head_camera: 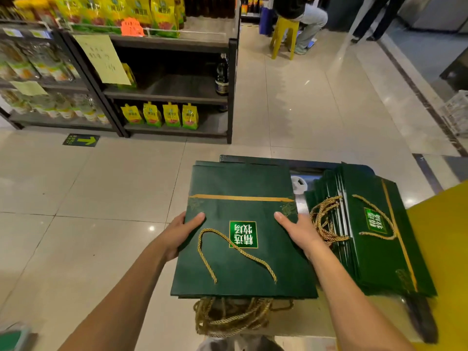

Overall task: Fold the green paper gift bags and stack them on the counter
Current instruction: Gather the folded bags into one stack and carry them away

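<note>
Green paper, folded flat and several bags deep: held stack (243, 269), top bag face up, one gold cord loop lying across its printed label (243, 234). Below the near edge, bunched gold cord handles (228, 317), hanging free. Grips the stack at both side edges. Left hand (181, 234) on the left edge, thumb flat on top, fingers curled underneath out of sight. Right hand (301, 231) on the right edge, thumb likewise on top, fingers under. Far end of the stack over the dark rim of the counter (266, 159); contact with it not discernible.

Just beside the right hand, a second stack (374, 249) of the same green bags, lying on the counter, fanned, turned roughly a quarter turn from the held one, cords spilling from its left side. At far right, a yellow surface (443, 236), beside that stack.

Beyond, pale glossy floor tiles (88, 186) with a green arrow sticker (81, 140). Farther back, dark shelving (172, 95) carrying yellow pouches (159, 115) and a dark bottle (222, 74). At the far end of the aisle, a yellow stool (283, 34) with a person seated on it.
</note>
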{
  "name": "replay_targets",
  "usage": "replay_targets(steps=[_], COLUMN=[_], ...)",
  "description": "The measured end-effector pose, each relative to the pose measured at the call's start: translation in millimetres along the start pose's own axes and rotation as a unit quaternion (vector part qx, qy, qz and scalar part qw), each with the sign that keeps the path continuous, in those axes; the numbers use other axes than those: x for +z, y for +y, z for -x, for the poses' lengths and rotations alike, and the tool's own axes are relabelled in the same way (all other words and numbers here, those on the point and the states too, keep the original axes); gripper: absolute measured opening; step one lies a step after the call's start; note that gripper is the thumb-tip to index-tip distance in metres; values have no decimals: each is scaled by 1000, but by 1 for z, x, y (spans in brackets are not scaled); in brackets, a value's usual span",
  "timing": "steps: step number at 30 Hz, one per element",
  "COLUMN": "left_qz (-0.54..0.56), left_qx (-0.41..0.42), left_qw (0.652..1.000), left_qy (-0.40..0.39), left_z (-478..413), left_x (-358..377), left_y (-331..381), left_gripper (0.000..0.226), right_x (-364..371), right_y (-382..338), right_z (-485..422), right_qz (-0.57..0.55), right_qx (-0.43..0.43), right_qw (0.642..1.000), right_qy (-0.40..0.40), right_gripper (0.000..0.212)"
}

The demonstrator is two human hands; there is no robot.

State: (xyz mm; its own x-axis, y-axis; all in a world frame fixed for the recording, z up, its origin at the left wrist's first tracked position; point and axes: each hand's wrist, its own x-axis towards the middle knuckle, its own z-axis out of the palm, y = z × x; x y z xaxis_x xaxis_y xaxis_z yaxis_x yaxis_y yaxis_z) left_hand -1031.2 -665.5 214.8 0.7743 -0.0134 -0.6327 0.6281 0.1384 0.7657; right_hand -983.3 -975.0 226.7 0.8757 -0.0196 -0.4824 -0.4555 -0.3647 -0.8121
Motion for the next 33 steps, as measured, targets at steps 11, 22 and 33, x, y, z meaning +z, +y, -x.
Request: replay_targets(steps=[11, 22, 33], left_qz=[-143, -386, -692], left_qx=[38, 129, 309], left_qw=[986, 903, 636], left_qy=[78, 140, 145], left_z=[-27, -18, 20], left_x=[24, 28, 50], left_y=[-9, 6, 32], left_gripper=[40, 54, 23], right_x=[5, 16, 3], right_y=[26, 7, -7], right_z=[-25, -13, 24], right_qz=[206, 426, 522], right_qx=[17, -138, -269], right_qw=[970, 886, 806], right_qy=[127, 123, 73], right_gripper=[69, 52, 32])
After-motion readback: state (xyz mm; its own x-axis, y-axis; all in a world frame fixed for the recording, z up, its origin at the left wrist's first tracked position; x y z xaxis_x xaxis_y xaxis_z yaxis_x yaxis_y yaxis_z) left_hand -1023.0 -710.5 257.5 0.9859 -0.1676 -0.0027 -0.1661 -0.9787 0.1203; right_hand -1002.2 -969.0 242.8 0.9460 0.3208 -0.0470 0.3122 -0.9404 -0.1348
